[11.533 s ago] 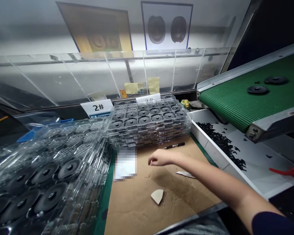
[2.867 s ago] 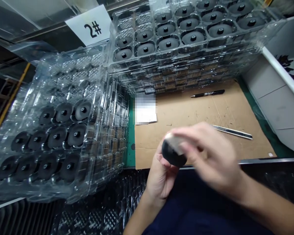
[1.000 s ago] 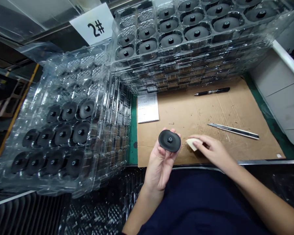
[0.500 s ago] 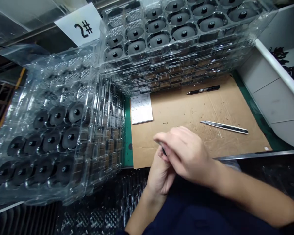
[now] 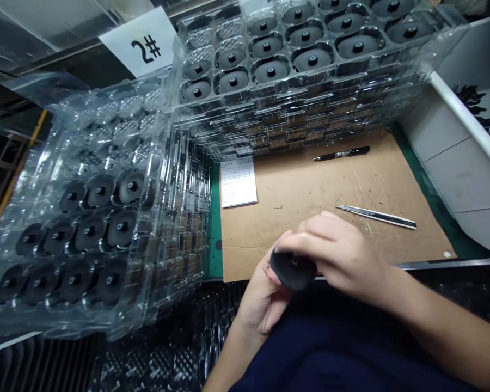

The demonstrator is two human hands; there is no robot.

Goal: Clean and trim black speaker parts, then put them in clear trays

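"Black oval part [image 5: 296, 275], head view: where is it?"

"Held tilted at the near edge of a cardboard sheet [image 5: 302, 185], between a worker's left hand [image 5: 265, 294] and right hand [image 5: 338, 256], its dark face partly covered."

"The left hand's grip?"

"Cupped from the left and below, fingers curled against the rim. Some of them disappear behind the part."

"And the right?"

"It comes across from the other side, back of the hand uppermost, fingers close together over the part's upper edge. Whether they pinch the rim, or anything beneath them, cannot be told; the palm is hidden."

"What lies on the bench?"

"The brown sheet covers much of a green surface [image 5: 215, 261]. A utility knife [image 5: 378, 216] rests on it just beyond the right hand, with a black pen [image 5: 342, 153] farther back. A printed slip [image 5: 239, 185] lies at the sheet's far left corner, its type too small to read."

"And around it?"

"Clear plastic trays in a left stack [image 5: 182, 218] and a back stack [image 5: 289, 122], the top trays carrying rows of black discs [image 5: 312, 60]. A white card [image 5: 141, 46] reading '2#' stands behind the corner where they meet. At right, small black pieces [image 5: 471, 100] show past the rim of a white bin [image 5: 449, 158]."
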